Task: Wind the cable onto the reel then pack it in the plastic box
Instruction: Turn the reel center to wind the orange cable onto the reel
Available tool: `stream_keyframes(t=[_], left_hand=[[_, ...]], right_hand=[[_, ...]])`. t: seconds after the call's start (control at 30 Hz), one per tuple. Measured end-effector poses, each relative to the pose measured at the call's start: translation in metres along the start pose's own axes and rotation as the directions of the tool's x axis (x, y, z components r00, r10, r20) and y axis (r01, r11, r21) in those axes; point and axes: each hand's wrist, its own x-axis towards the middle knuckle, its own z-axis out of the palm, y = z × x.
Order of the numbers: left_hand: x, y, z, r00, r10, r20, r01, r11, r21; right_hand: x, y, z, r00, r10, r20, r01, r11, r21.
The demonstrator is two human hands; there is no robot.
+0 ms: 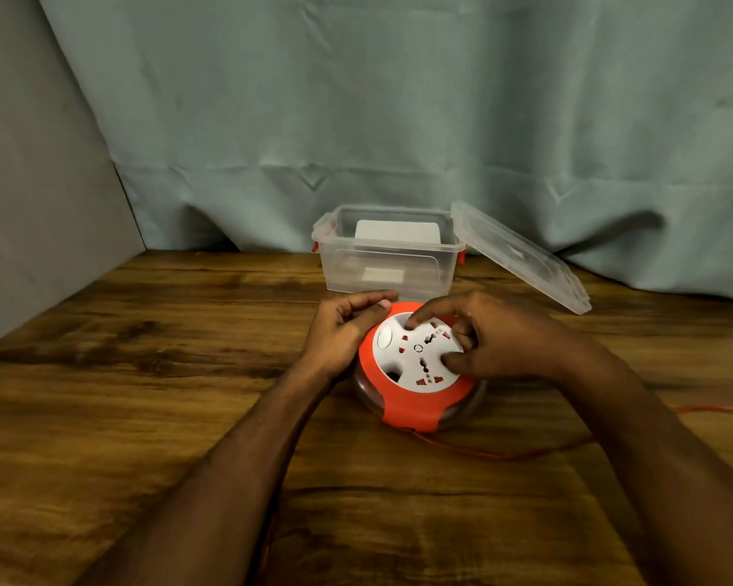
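Nearest the camera, both bare forearms reach forward over the wooden table (145,374). The orange cable (504,454) leaves the front of the reel (415,374) and trails across the table to the right, out of view — this length is not wound on. The reel lies flat on the table near the centre, with its white socket face upward inside an orange housing over a clear base. The left hand (339,332) is curled against the reel's left rim, thumb and fingers close together at the far-left edge; whether they pinch the rim cannot be told. The right hand (496,336) rests on top, fingers spread, with one fingertip in a recess at the far side of the white face and the thumb pressed on its right side. Just beyond the reel stands the clear box (388,264) — open, with red latches. Its lid (521,260) leans tilted against the right side. A blue-grey curtain (398,99) hangs behind.
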Motion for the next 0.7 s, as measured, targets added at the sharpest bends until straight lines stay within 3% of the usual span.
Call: stream_keyframes(t=[0.2,0.5,0.7], left_hand=[[-0.001,0.000,0.001,1.000,0.003,-0.027,-0.003,1.000,-0.003],[0.004,-0.004,-0.002,0.990,0.026,-0.141,-0.030,0.999,-0.029],[0.006,-0.008,-0.004,0.985,0.035,-0.167,-0.040,0.999,-0.025]], right_hand=[[-0.002,0.001,0.000,0.999,0.032,0.018,-0.032,0.999,-0.014],[-0.001,-0.018,0.007,0.983,0.132,-0.125,-0.154,0.970,-0.190],[0.009,-0.017,0.021,0.967,0.166,-0.192,-0.202,0.962,-0.182]])
